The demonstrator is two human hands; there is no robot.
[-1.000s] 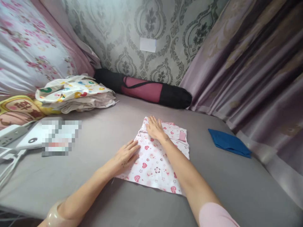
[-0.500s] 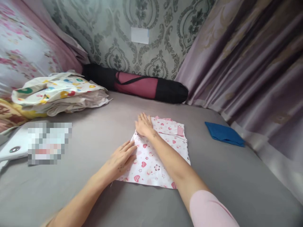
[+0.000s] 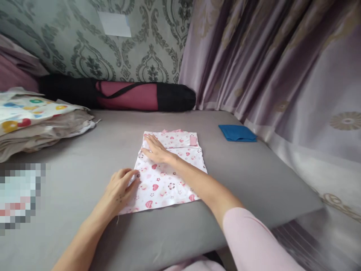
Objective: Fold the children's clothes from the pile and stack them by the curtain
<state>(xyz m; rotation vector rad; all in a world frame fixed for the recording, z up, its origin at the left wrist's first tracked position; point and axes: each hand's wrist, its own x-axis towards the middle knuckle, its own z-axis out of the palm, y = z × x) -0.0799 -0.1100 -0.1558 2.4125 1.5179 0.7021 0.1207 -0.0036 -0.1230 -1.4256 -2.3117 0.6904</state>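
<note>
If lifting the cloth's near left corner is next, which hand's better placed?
Left, probably: the left hand is at the left edge of the cloth, close to that corner. The right hand is nearer the far left corner.

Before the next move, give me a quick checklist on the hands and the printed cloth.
1. Right hand open over the folded far band: ok.
2. Left hand at the left edge of the printed cloth: ok.
3. Near edge free of loose threads: not ok, a thread trails at the left corner.
4. Blue folded item apart from the cloth: ok.
5. Underside smooth: cannot tell, hidden.
</note>
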